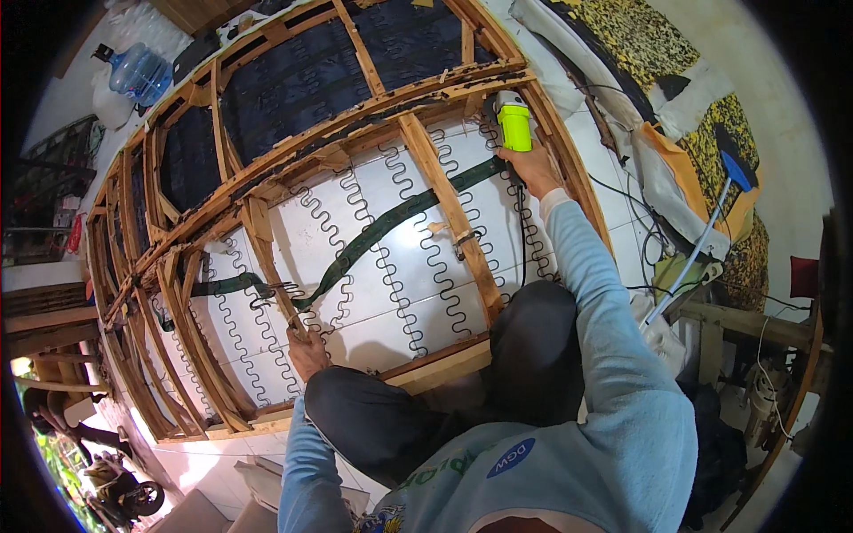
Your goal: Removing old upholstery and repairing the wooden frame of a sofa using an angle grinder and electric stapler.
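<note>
My right hand is closed around the near end of a lime-green power tool with a pale far end, at the frame's right side. A dark cord hangs below this hand. My left hand is closed at the near end of a wooden crosspiece; its grip is partly hidden. A dark green webbing strap runs across the wavy springs between the hands, its right end beside my right hand. All this sits in a bare wooden sofa frame.
A blue water jug stands at the far left. To the right lie yellow-and-black foam, a blue-handled broom and loose black cables. Dark cloth backs the frame's far part. A motorcycle is at the lower left.
</note>
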Available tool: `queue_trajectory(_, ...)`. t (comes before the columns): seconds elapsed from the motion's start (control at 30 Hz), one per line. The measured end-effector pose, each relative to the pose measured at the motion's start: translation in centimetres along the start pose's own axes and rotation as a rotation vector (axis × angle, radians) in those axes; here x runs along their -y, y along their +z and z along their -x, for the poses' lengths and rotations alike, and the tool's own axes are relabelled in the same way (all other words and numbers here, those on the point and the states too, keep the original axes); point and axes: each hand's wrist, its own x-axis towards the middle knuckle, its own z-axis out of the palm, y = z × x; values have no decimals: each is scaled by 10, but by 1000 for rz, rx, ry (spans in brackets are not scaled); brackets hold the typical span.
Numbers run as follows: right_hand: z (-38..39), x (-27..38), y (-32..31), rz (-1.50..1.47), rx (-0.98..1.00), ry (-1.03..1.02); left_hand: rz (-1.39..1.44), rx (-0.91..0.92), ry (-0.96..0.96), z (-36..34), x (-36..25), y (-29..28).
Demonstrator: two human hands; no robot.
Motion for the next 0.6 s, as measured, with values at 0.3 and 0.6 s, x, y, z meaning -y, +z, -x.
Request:
queue_trajectory(0.3,-18,-26,-3,-48,-7,-45,-81,-8,175,3,2,6)
queue_trajectory(0.6,1,1,-11,29,-5,16,230,62,29,-22,44,8)
